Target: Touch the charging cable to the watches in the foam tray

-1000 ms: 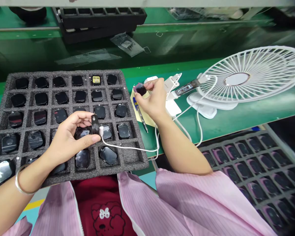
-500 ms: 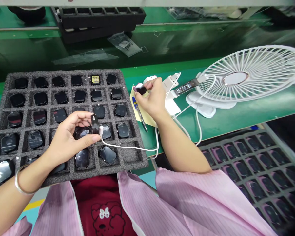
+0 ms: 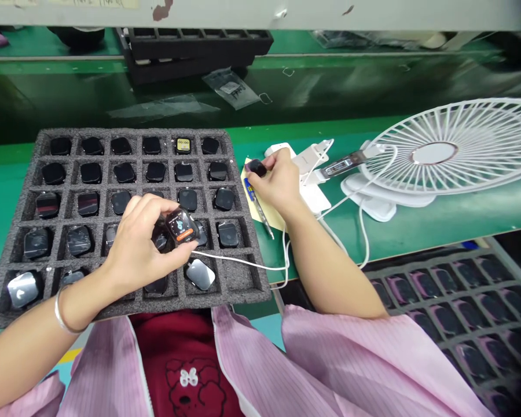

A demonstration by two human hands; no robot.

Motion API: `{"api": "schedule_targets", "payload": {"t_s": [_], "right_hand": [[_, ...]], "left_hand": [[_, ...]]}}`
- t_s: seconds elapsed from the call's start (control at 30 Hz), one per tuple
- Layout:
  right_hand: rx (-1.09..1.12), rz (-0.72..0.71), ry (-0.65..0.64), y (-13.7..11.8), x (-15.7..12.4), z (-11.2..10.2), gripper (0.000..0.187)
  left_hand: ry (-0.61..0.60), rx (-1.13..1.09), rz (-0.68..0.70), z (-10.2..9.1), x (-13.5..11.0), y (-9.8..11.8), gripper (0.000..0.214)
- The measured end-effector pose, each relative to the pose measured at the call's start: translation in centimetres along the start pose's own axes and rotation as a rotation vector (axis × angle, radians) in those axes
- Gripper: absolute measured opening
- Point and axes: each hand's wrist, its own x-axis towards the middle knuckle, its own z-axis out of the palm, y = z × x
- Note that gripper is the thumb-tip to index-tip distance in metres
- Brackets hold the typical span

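Above the grey foam tray (image 3: 245,277), my left hand (image 3: 144,237) grips a strapless smartwatch (image 3: 182,225) by its edges. Its lit screen faces up, showing a blue symbol and an orange bar. A white cable (image 3: 238,260) runs from beside this watch to the right; where it meets the watch is hidden. My right hand (image 3: 279,180) pinches a small dark glossy piece (image 3: 257,168), apparently another watch body, over a yellow paper (image 3: 267,200). A pen (image 3: 260,209) lies on that paper. Many more dark watch bodies sit in the tray's compartments, one showing a yellow face (image 3: 183,145).
A white fan (image 3: 434,153) stands on the green bench at right. Between it and my right hand are a white charger (image 3: 310,157), a USB meter (image 3: 342,166) and loose cables. Another filled tray (image 3: 455,301) sits lower right. Black trays (image 3: 195,49) lie on the back shelf.
My left hand has turned the smartwatch from edge-on to screen-up, so its lit display now shows. My right hand still pinches the dark piece. The whole view has shifted slightly.
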Motion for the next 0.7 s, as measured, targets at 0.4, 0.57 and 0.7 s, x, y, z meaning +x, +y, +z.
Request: {"api": "schedule_targets", "payload": {"t_s": [0.4, 0.57, 0.7], "right_hand": [[-0.003, 0.014, -0.024, -1.9, 0.2, -0.8, 0.041], [-0.006, 0.045, -0.047, -2.2, 0.9, -0.5, 0.042], [-0.04, 0.021, -0.079, -3.9, 0.5, -2.5, 0.041]], "left_hand": [[0.005, 0.091, 0.056, 0.1, 0.2, 0.2, 0.028], [-0.038, 0.1, 0.005, -0.5, 0.7, 1.0, 0.03], [-0.067, 0.065, -0.033, -0.9, 0.7, 2.1, 0.031]]}}
